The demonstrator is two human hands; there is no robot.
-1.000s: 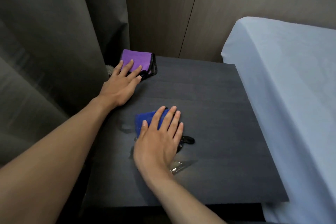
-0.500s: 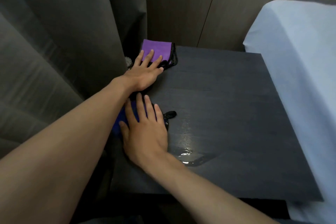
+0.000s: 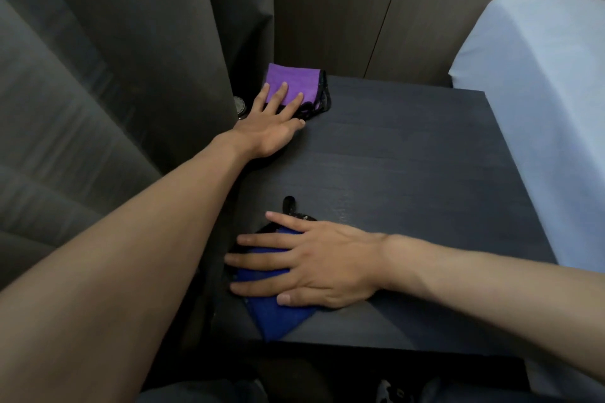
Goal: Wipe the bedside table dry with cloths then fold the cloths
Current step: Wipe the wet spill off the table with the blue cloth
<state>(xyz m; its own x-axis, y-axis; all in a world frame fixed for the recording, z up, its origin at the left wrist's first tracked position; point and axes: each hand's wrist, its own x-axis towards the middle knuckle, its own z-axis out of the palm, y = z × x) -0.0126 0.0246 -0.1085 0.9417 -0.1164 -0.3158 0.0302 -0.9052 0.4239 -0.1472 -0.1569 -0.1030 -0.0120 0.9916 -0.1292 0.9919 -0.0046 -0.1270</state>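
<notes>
A folded purple cloth (image 3: 294, 82) with black trim lies at the back left corner of the dark bedside table (image 3: 409, 167). My left hand (image 3: 271, 121) rests flat with straight fingers on its near part. A blue cloth (image 3: 278, 314) with a black loop lies at the table's front left corner, one tip reaching the front edge. My right hand (image 3: 314, 262) presses flat on it, fingers spread and pointing left. A faint damp sheen shows on the table just right of the loop.
Dark grey curtains (image 3: 114, 91) hang along the left, touching the table's side. A bed with a pale blue sheet (image 3: 540, 101) borders the table on the right. A wood panel wall (image 3: 360, 10) stands behind. A small round object (image 3: 239, 105) sits by the curtain near the purple cloth.
My right hand has slid the blue cloth toward the table's front left corner and turned to point left. The puddle near the front no longer shows. My left hand stays on the purple cloth.
</notes>
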